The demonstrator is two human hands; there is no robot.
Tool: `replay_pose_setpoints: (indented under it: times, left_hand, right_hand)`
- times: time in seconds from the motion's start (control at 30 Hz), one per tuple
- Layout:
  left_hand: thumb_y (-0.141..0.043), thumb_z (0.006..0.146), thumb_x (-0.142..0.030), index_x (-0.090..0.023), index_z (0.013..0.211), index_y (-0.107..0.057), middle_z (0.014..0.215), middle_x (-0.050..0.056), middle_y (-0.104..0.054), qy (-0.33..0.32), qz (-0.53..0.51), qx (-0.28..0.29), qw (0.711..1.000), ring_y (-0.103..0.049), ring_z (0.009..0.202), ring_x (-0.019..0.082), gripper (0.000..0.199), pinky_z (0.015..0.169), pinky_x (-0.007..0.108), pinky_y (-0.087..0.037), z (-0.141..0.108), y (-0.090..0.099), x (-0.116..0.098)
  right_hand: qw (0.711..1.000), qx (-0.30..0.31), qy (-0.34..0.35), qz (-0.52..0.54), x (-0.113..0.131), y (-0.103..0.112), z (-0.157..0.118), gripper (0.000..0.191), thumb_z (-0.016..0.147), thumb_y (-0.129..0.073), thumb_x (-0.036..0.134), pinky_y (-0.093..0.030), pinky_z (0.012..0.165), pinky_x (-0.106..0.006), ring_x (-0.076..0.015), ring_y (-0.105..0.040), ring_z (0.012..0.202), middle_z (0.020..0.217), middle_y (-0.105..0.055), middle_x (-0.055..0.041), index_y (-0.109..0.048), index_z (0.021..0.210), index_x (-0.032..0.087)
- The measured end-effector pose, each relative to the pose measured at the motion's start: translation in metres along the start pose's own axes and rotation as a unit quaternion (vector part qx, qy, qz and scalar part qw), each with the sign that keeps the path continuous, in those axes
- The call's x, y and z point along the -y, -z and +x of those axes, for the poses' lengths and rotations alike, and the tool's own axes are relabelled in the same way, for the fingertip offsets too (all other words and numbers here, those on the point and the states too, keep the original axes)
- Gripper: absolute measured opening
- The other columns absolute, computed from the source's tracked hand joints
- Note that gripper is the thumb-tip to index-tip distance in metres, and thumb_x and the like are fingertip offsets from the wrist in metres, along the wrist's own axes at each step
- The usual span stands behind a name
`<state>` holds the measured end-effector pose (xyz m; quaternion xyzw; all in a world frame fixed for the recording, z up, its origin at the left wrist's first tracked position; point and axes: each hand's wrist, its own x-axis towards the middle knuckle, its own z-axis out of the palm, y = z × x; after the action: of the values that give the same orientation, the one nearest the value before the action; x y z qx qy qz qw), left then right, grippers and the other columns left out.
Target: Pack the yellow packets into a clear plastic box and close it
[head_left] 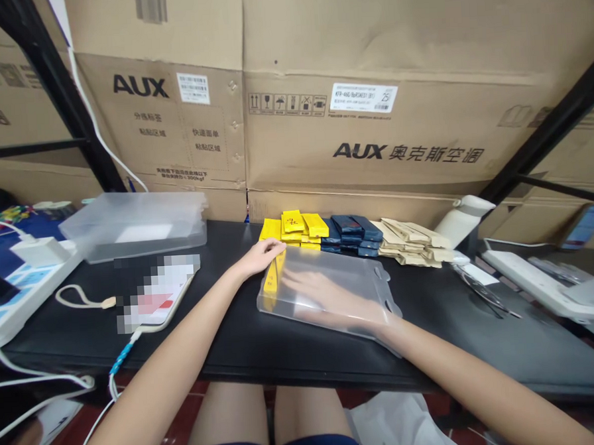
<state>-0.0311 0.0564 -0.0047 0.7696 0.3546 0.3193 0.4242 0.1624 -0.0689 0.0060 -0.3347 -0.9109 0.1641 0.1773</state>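
Observation:
A clear plastic box (349,266) lies on its side on the black desk, its flapped end to the right. My left hand (265,256) is closed on the box's far left corner. Through the open right end reaches my right hand (313,289), seen blurred through the plastic, its fingers stretched toward the yellow packets (270,283) standing along the inside left wall. Whether the fingertips touch those packets I cannot tell. Behind the box sit stacks of yellow packets (304,227), dark blue packets (352,231) and beige packets (410,240).
Nested clear containers (137,214) stand at the back left, near a phone (166,296) on a charging cable and a white power strip (41,289). To the right are a white bottle (463,220), glasses (482,289) and a long white device (539,283). Cardboard (421,123) lines the back.

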Motion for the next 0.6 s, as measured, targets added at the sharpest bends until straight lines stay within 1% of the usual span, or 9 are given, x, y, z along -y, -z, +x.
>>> replay_pose_setpoints:
  times: [0.13,0.23,0.33,0.47,0.6]
  left_hand:
    - [-0.040,0.087,-0.047,-0.016,0.090,-0.063,0.101,0.008,-0.066,0.014,-0.004,-0.014,1.000,-0.058,0.098,0.023,0.039,0.090,0.034,-0.040,0.002,-0.001,0.002]
    - [-0.034,0.089,-0.043,-0.016,0.092,-0.066,0.100,0.007,-0.068,0.062,-0.054,-0.002,0.997,-0.059,0.094,0.023,0.043,0.086,0.034,-0.042,0.005,0.001,0.004]
    - [-0.035,0.089,-0.039,-0.016,0.097,-0.067,0.103,0.007,-0.068,0.098,-0.101,0.022,0.990,-0.059,0.092,0.022,0.040,0.083,0.032,-0.043,0.005,0.006,0.005]
    - [-0.037,0.089,-0.039,-0.017,0.102,-0.066,0.112,0.007,-0.066,0.114,-0.157,0.053,0.979,-0.058,0.099,0.020,0.039,0.087,0.030,-0.042,0.004,0.011,0.006]
    - [-0.040,0.088,-0.040,-0.017,0.106,-0.065,0.115,0.007,-0.065,0.117,-0.171,0.068,0.976,-0.056,0.104,0.021,0.038,0.091,0.031,-0.041,0.003,0.012,0.006]
  right_hand:
    - [1.000,0.001,0.000,0.010,0.003,0.002,-0.001,0.064,0.092,-0.041,0.048,-0.014,0.115,-0.049,-0.0259,-0.015,0.142,0.155,-0.016,-0.0008,-0.015,0.148,0.030]
    - [1.000,0.000,-0.008,0.013,0.000,0.001,-0.003,0.065,0.091,-0.042,0.049,-0.016,0.114,-0.050,-0.0274,-0.017,0.141,0.155,-0.018,-0.0009,-0.015,0.148,0.031]
    - [1.000,0.004,-0.020,0.008,-0.003,-0.002,-0.003,0.067,0.091,-0.043,0.050,-0.018,0.113,-0.051,-0.0287,-0.020,0.140,0.155,-0.019,-0.0019,-0.014,0.148,0.031]
    - [0.999,0.013,-0.043,-0.012,-0.002,-0.004,0.003,0.069,0.089,-0.045,0.052,-0.019,0.112,-0.052,-0.0299,-0.021,0.139,0.154,-0.019,-0.0025,-0.015,0.148,0.032]
    - [0.997,0.016,-0.075,-0.033,0.002,-0.005,0.008,0.071,0.087,-0.046,0.055,-0.021,0.111,-0.053,-0.0317,-0.022,0.137,0.153,-0.021,-0.0045,-0.017,0.147,0.032]
